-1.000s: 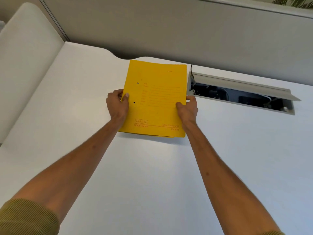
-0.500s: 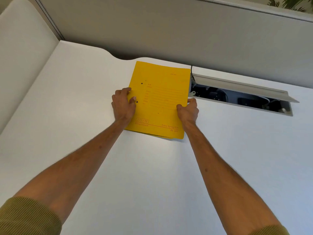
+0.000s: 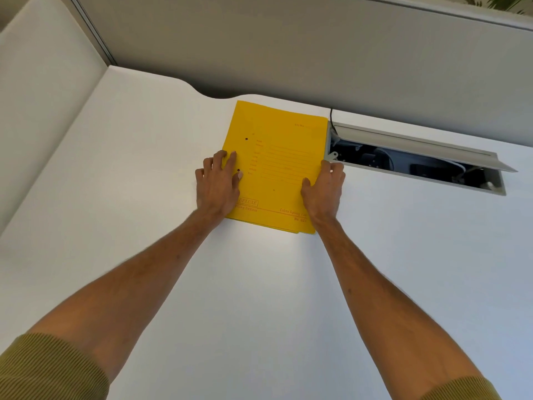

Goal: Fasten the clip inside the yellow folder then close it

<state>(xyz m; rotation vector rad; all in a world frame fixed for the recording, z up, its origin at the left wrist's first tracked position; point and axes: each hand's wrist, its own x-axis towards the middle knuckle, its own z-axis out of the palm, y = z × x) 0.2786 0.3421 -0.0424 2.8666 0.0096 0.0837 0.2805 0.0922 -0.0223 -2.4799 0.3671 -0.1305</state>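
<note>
Folder: the yellow folder (image 3: 277, 166) is closed and lies flat on the white counter (image 3: 144, 197).
Left hand (image 3: 217, 184): fingers spread, pressing flat on its left edge.
Right hand (image 3: 324, 189): grip pinched on its right edge.
Beside it: an open cable box (image 3: 418, 160).

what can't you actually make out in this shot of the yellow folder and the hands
- Clip inside the yellow folder: head view, hidden by the closed cover; fastened or not cannot be told.
- Small printed lines on the cover: too small and blurred to read.
- Right hand fingers: curled over the folder's right edge, tips hidden.
- Cable tray contents: dark, partly covered by its raised lid.
- Left hand palm: flat on the cover, underside hidden.
</note>
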